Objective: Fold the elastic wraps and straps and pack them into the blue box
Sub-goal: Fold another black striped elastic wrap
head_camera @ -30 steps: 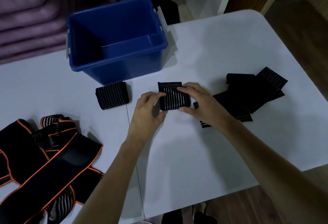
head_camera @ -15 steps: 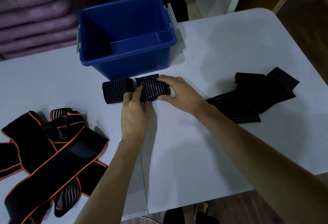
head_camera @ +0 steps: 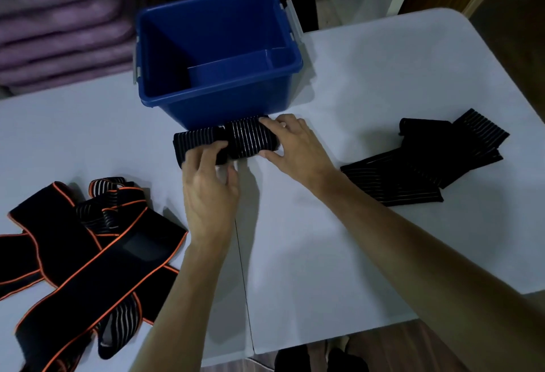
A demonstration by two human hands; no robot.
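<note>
A blue box [head_camera: 218, 56] stands open and upright at the far edge of the worktop. Two folded black ribbed wraps, the left wrap [head_camera: 194, 141] and the right wrap [head_camera: 250, 138], lie touching just before its near wall. Unfolded black wraps [head_camera: 427, 159] lie toward the right edge; orange-trimmed straps [head_camera: 82, 253] sprawl at the near left corner.

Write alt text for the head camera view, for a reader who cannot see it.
Two hands, the left hand and the right hand, hold two folded black elastic wraps side by side, the left wrap and the right wrap, on a white table just in front of an open blue box. Unfolded black wraps lie to the right, and orange-trimmed straps to the left.
</note>
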